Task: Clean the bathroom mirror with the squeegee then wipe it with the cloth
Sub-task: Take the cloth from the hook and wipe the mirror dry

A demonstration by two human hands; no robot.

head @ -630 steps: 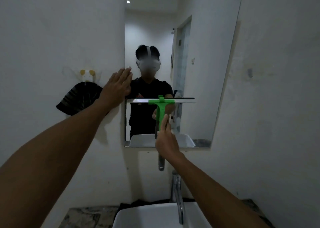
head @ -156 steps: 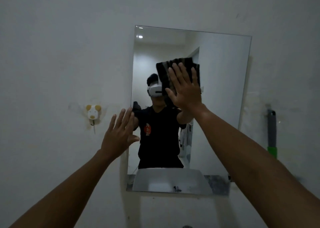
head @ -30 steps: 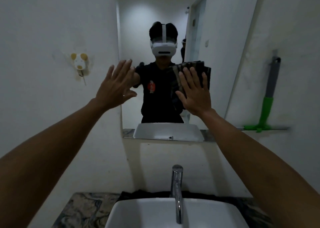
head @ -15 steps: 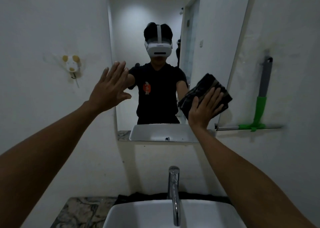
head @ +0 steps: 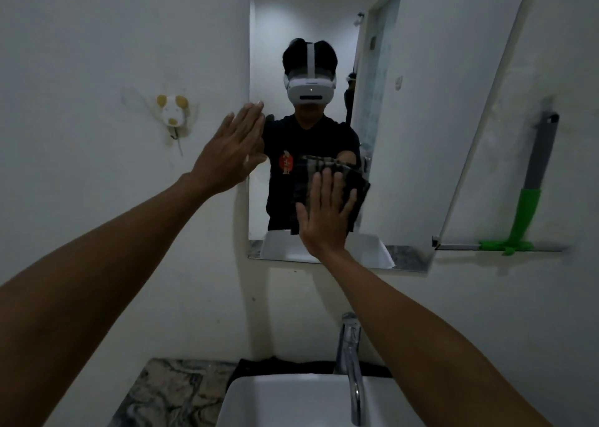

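Right hand (head: 325, 221) presses cloth (head: 334, 180) against mirror (head: 421, 135).

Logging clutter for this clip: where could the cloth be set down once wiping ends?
Free: the marble counter left of the basin, and the basin's bowl left of the tap. Crowded: a dark item lies behind the basin. The right hand presses the cloth on the mirror.

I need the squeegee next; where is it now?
The squeegee hangs on the wall right of the mirror, blade down, level with the mirror's bottom edge.

One mirror (head: 421, 118), one cloth (head: 327, 173), one squeegee (head: 525, 212), two hands.
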